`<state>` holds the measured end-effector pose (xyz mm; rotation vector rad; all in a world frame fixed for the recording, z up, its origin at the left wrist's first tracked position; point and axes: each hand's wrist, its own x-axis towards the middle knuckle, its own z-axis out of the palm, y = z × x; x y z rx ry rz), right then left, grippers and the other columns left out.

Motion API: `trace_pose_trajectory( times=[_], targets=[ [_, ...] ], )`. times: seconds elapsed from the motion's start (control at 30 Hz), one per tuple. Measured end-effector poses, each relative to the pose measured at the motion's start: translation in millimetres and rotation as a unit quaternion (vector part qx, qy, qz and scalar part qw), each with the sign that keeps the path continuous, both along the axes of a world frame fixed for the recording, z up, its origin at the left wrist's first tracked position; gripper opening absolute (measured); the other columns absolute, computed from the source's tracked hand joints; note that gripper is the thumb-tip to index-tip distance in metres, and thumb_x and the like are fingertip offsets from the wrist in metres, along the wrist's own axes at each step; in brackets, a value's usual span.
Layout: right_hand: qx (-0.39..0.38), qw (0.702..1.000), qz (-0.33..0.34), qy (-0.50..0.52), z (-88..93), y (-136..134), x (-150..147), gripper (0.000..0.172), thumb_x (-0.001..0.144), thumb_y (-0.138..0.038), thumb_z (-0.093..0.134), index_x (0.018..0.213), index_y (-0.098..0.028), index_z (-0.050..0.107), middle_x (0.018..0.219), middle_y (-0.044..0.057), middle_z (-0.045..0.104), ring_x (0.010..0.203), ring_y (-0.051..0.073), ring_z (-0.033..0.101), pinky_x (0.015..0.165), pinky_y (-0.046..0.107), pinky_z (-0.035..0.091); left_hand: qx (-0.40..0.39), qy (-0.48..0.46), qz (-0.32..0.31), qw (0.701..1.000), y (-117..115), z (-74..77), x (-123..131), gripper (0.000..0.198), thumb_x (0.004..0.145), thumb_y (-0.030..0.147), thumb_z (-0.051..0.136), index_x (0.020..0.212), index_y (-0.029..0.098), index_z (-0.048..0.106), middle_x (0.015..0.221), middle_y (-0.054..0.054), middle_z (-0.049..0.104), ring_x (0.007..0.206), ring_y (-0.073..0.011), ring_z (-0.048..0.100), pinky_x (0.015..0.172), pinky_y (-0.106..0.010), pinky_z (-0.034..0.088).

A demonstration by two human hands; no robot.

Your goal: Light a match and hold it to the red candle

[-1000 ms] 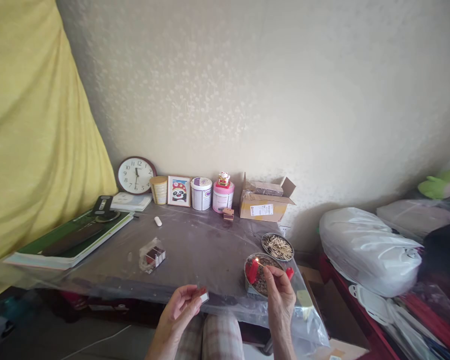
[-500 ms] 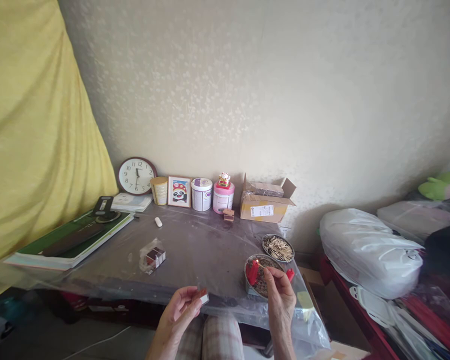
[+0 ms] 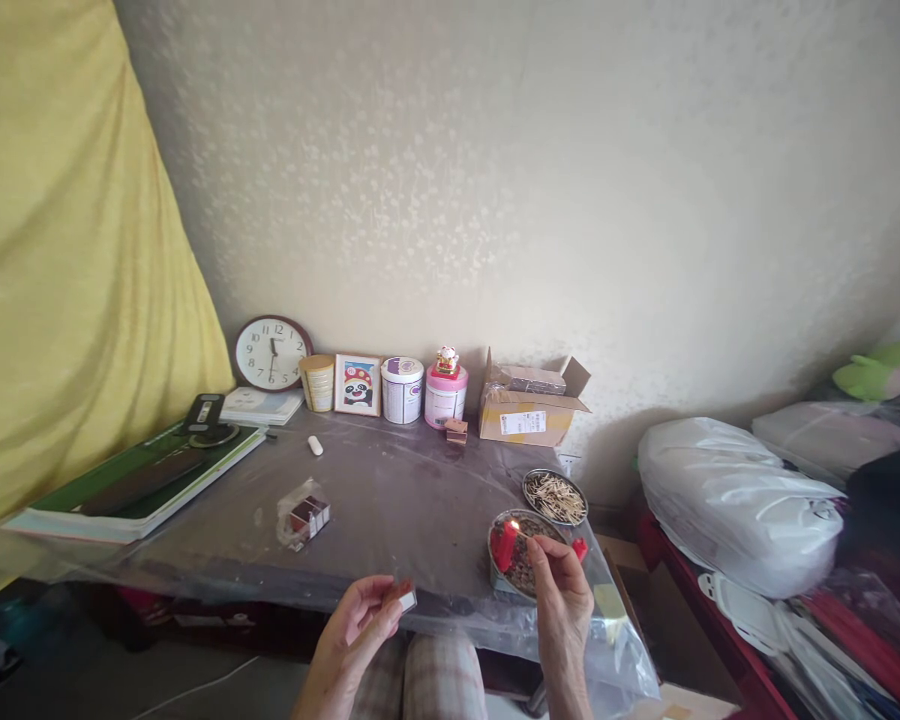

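Note:
Between thumb and fingers, my left hand [image 3: 360, 632] holds a small matchbox [image 3: 403, 596] just past the table's front edge. My right hand [image 3: 561, 590] pinches a thin match [image 3: 523, 535], its tip against the top of a red candle [image 3: 507, 545], where a bright flame [image 3: 515, 523] shows. The candle stands in a round tin [image 3: 529, 585] filled with dark grains. A second red candle [image 3: 579, 548] shows partly behind my right fingers. Just beyond lies a round dish [image 3: 556, 497] full of loose matchsticks.
A plastic-wrapped pack of matchboxes [image 3: 309, 517] and a white stick-like piece [image 3: 315, 446] lie on the covered table [image 3: 390, 490]. Along the wall stand a clock [image 3: 272, 353], canisters [image 3: 403, 390], a panda picture [image 3: 358, 385] and an open carton [image 3: 529, 415]. A large green book [image 3: 142, 480] lies left.
The flame at the candle's top has grown brighter. Both hands stay almost where they were, still holding the match and the matchbox.

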<state>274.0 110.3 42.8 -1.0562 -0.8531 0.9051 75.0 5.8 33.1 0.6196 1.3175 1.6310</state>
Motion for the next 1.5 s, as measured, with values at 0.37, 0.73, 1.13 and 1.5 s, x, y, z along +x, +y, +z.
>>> trace_pose_trajectory(
  times=[0.37,0.73,1.13,1.5],
  targets=[
    [0.073,0.995,0.035,0.058,61.2,-10,50,0.026,0.060,-0.037,0.083,0.073,-0.021,0.068,0.069,0.000,0.066,0.063,0.013,0.057,0.060,0.026,0.046,-0.009,-0.002,-0.015,1.000,-1,-1.4,-6,0.044,0.060,0.052,0.079,0.088,0.021,0.069,0.092,-0.008,0.076,0.092,-0.0276,0.066,0.080,-0.036,0.049],
    [-0.050,0.984,-0.111,-0.129,22.1,43,143,0.028,0.044,-0.039,0.080,0.060,-0.020,0.068,0.057,0.002,0.064,0.056,0.018,0.053,0.053,0.031,0.043,-0.009,0.015,-0.001,1.000,0,0.4,2,0.044,0.058,0.052,0.079,0.088,0.021,0.068,0.092,-0.008,0.076,0.092,-0.0287,0.065,0.078,-0.038,0.050],
    [-0.094,0.985,-0.079,-0.122,-42.4,92,144,0.042,0.041,-0.049,0.079,0.065,-0.015,0.070,0.055,0.002,0.068,0.053,0.020,0.060,0.051,0.030,0.047,-0.030,0.027,0.002,0.999,3,5.9,6,0.048,0.054,0.057,0.078,0.087,0.022,0.070,0.089,-0.008,0.077,0.093,-0.0314,0.067,0.081,-0.039,0.050],
    [-0.116,0.954,-0.125,-0.248,-45.8,118,129,0.028,0.050,-0.047,0.072,0.058,-0.021,0.072,0.061,0.004,0.067,0.065,0.024,0.057,0.064,0.033,0.036,-0.052,0.037,-0.067,0.996,5,-1.8,-10,0.046,0.058,0.054,0.079,0.091,0.022,0.069,0.099,-0.009,0.076,0.105,-0.0315,0.064,0.088,-0.040,0.050]
  ],
)
